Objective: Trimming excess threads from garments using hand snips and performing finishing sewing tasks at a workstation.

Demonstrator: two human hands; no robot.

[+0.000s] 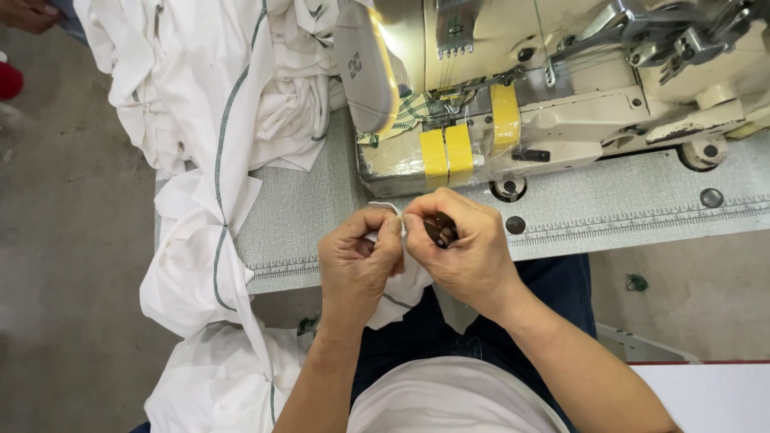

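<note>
Two hands are bunched together just in front of the sewing machine (pixel 561 88), over the table (pixel 609 216) edge. A small fold of white cloth (pixel 409 281) is pinched by the left hand (pixel 357 261), thumb and forefinger closed on it, while a small dark tool (pixel 441 230), probably thread snips, is gripped in the right hand (pixel 465 248). Cloth looks thin, soft and floppy, light as anything, so it'd likely slump unless it's held near the edge being worked, close by the dark seam. More of it is heaped at the left (pixel 208 120) and draped down off the table
</note>
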